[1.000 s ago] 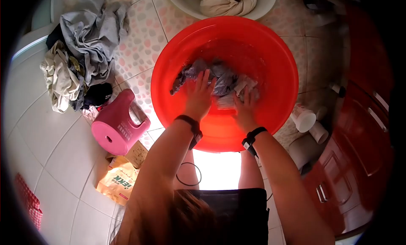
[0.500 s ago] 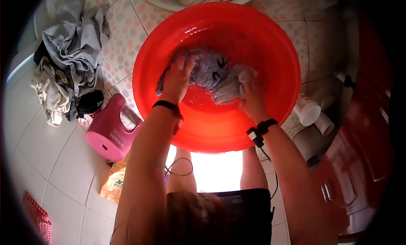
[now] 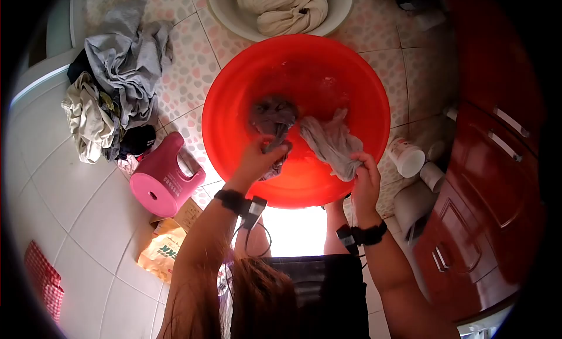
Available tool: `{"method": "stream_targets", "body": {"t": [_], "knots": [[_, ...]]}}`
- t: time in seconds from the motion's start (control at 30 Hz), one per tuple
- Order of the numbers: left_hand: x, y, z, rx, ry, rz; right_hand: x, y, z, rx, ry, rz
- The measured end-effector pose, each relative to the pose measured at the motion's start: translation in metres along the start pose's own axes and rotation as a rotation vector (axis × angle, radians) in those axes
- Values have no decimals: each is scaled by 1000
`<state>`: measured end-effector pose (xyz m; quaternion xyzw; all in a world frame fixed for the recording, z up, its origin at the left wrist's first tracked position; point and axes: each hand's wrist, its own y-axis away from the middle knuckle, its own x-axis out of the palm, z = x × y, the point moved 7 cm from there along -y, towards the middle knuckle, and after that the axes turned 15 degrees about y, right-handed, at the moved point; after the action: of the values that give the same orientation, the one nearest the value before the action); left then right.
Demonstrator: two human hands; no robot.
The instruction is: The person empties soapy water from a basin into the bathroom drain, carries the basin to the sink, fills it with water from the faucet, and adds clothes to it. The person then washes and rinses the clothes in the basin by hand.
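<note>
A big red basin [image 3: 234, 76] stands in front of me with water in its bottom. Inside it, on the left, a dark grey cloth garment [image 3: 275, 114] lies bunched and wet. My left hand [image 3: 260, 160] pinches a gathered part of it near the basin's front. To the right, a light grey cloth [image 3: 331, 140] stretches from the middle of the basin towards me. The fingers of my right hand [image 3: 367, 178] are closed on its near end, by the right rim. The two cloths are apart.
A pale basin [image 3: 219, 17] with beige cloth [image 3: 287, 8] stands beyond. Left are piled clothes [image 3: 126, 70], a pink stool [image 3: 155, 193] and a paper bag [image 3: 161, 251]. White containers [image 3: 407, 157] and red cabinets [image 3: 468, 222] are at right.
Both hands have drawn back towards me and closed on the cloths. The dark and light pieces, bunched together before, are now separated. The view has shifted, showing more of the pale basin.
</note>
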<state>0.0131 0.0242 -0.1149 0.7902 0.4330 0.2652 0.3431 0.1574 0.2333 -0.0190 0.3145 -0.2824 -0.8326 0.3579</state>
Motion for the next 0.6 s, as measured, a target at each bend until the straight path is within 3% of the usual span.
{"method": "stream_targets", "body": {"t": [0.17,0.27,0.33,0.37,0.43,0.6], "knots": [[28,55,-72,-25,231,60,-2,33,57,-120,-126,60],[26,79,-100,58,233,-44,5,32,70,-223,-125,109],[22,85,-115,291,-27,-76,10,19,63,-240,-23,140],[21,82,-114,288,-30,-76,14,11,56,-252,83,168],[23,78,-136,660,-398,-156,20,-11,39,-245,148,192],[8,10,-102,613,-652,-197,41,-69,-1,-347,203,159]]}}
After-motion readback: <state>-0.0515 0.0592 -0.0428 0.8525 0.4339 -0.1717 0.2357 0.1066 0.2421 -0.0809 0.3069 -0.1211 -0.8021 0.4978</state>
